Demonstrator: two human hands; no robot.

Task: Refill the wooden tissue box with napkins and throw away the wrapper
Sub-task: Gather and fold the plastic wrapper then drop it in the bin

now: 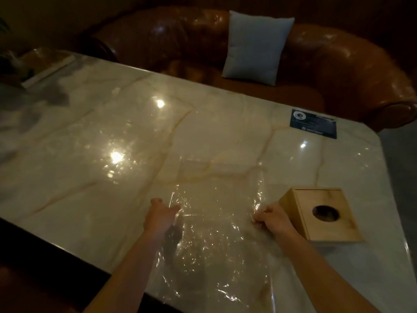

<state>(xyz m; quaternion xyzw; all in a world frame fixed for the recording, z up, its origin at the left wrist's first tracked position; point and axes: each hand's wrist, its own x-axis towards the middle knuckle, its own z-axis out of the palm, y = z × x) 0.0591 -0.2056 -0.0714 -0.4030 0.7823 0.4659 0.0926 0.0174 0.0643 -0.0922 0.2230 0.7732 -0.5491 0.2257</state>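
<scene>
- Wrapper (216, 213) of clear plastic was spread between my two hands in the lower middle of the frame, held up over the near part of the pale marbled surface (90, 136), its lower end trailing down toward the bottom edge of the frame.
- My left hand (161, 216) was at the sheet's left edge, fingers loosely extended and touching the film; whether it was truly gripping or only steadying it I could not tell.
- My right hand (272, 220) was curled closed, pinching the wrapper's right edge between fingertips and thumb.
- I judged the film very light, limp and slippery, prone to crinkling, clinging to skin and catching air if moved quickly; it would not hold any shape of its own.
- The best hold, in my view, was to gather it from both edges into a ball in one fist, since a flat pinch could slide off.
- The wooden tissue box (320, 214) stood just beside my right hand at the lower right of the frame, its round opening facing the camera; I saw no napkin showing through the hole, so I could not say how full it was.
- A dark card (313, 124) lay on the surface toward the upper right, well apart from the wrapper.
- Beyond the far edge sat a brown leather sofa (338, 64) with a grey cushion (255, 46).
- No bin was visible, so I would have had to look for one elsewhere.
</scene>
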